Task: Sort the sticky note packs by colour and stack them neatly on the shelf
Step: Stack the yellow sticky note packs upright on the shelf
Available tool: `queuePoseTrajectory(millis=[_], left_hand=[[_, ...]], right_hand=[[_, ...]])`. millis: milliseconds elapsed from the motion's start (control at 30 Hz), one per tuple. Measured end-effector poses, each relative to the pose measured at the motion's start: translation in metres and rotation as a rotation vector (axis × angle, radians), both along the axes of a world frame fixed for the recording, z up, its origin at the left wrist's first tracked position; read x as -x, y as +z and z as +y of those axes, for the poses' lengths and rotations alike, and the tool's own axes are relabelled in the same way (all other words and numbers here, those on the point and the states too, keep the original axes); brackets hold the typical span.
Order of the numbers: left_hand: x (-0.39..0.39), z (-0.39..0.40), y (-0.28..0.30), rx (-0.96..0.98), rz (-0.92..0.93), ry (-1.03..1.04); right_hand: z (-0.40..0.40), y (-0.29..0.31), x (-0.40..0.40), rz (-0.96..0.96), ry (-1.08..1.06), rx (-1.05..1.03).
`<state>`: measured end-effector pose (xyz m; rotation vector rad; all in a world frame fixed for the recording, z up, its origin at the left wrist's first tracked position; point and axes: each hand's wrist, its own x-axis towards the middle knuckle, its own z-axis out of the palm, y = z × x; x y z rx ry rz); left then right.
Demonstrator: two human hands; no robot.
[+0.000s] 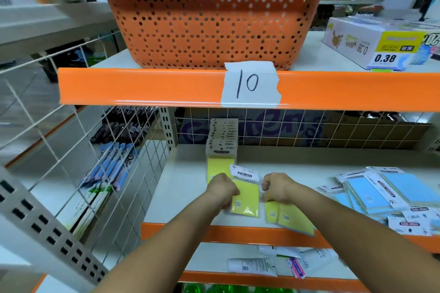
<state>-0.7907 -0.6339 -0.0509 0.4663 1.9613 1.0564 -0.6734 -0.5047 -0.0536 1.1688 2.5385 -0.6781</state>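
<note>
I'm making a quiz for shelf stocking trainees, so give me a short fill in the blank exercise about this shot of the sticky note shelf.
1. The left hand holds a sticky note pack coloured ____.
2. The loose pile at the right of the shelf is mostly ____ packs.
3. The paper label taped to the orange rail reads ____.
4. The orange basket stands on the shelf ____ the sticky notes.

Missing words: yellow; blue; 10; above

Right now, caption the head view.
Both hands grip yellow sticky note packs beside loose blue packs.
</note>
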Motion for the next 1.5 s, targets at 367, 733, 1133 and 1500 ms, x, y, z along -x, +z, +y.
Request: queuePoseTrajectory(millis=[367,733,1133,1500], left_hand=[[0.039,-0.027,-0.008,-0.209,0.142,0.201],[0.028,-0.013,-0.025,-0.214,0.281,0.252],[0.063,-0.016,-0.051,0.166,0.512,0.007],[0.06,-0.017,-0.045,0.187,0.502,0.022]], right_hand=[[-0.033,-0.002,0.042,0.395,-0.08,0.259],[-0.048,-0.022,0.074,0.304,-0.159,-0.175],[-0.039,-0.03,0.075,0.19,-0.129,-0.179],[-0.03,-0.026,0.073,0.199,-0.13,-0.059]])
